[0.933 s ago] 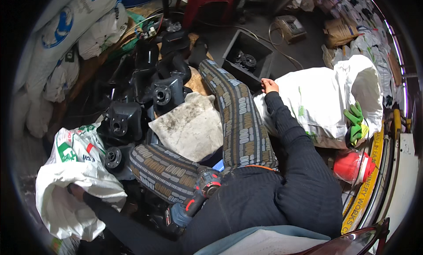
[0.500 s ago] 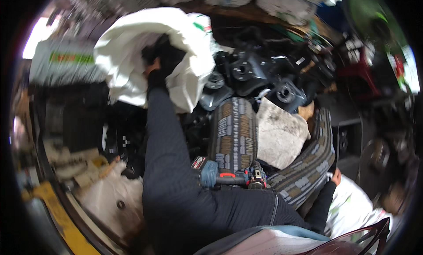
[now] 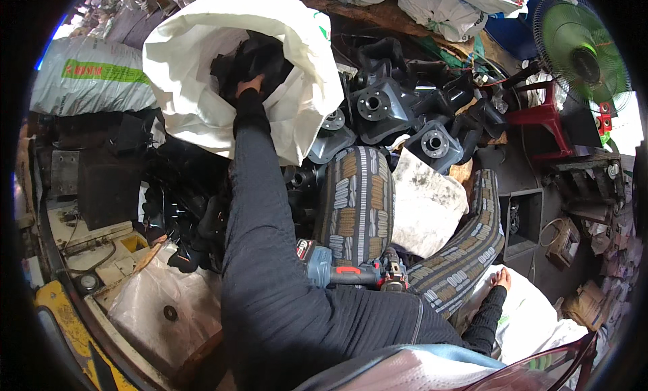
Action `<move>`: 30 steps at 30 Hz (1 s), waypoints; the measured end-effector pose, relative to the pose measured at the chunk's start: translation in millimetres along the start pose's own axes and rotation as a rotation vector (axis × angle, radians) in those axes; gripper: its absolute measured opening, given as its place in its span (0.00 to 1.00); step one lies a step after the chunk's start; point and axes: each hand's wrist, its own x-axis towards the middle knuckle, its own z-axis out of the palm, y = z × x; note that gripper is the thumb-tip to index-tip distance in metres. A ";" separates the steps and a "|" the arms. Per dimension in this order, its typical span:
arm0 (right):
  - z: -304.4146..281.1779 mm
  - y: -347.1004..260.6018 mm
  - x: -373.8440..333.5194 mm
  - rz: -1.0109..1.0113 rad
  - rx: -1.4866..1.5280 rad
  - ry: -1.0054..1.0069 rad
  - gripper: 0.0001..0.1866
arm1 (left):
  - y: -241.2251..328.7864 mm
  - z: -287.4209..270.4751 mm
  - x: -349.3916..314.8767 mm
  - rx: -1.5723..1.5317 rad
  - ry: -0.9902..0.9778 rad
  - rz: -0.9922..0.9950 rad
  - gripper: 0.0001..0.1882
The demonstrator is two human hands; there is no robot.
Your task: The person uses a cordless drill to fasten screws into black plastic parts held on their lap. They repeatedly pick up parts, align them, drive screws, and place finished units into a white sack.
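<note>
My left hand (image 3: 250, 87) reaches deep into the mouth of a large white woven sack (image 3: 304, 87). It is closed on a black plastic part (image 3: 260, 57) inside; some fingers are hidden behind that part. My right hand (image 3: 501, 279) lies by my right knee, over white sacking (image 3: 530, 310), its fingers loosely apart with nothing in them. A cordless power drill (image 3: 351, 275), blue-grey and black with a red accent, rests across my lap between the two arms.
Black moulded parts with round flanges (image 3: 373, 105) are heaped beyond my patterned trouser legs (image 3: 358, 202). A stained pale cloth (image 3: 428, 202) lies between the legs. At the right are a green fan (image 3: 584, 60) and a red plastic stool (image 3: 550, 117). Filled white sacks (image 3: 94, 77) stand left.
My left hand has moved slightly up and right, deeper into the sack. My right hand has shifted a little left and down, and its fingers have loosened.
</note>
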 end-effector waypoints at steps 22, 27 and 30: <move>103.5 -91.1 8.1 -0.505 -0.673 0.193 0.17 | 37.6 -59.7 -343.6 -0.290 -0.013 1.130 0.13; 122.7 -101.5 75.2 -0.407 -1.003 -0.045 0.28 | 50.0 112.6 -420.2 0.346 -1.058 0.890 0.12; 134.7 -95.3 111.0 -0.455 -1.083 -0.152 0.31 | 28.4 177.9 -406.7 0.501 -1.063 0.495 0.11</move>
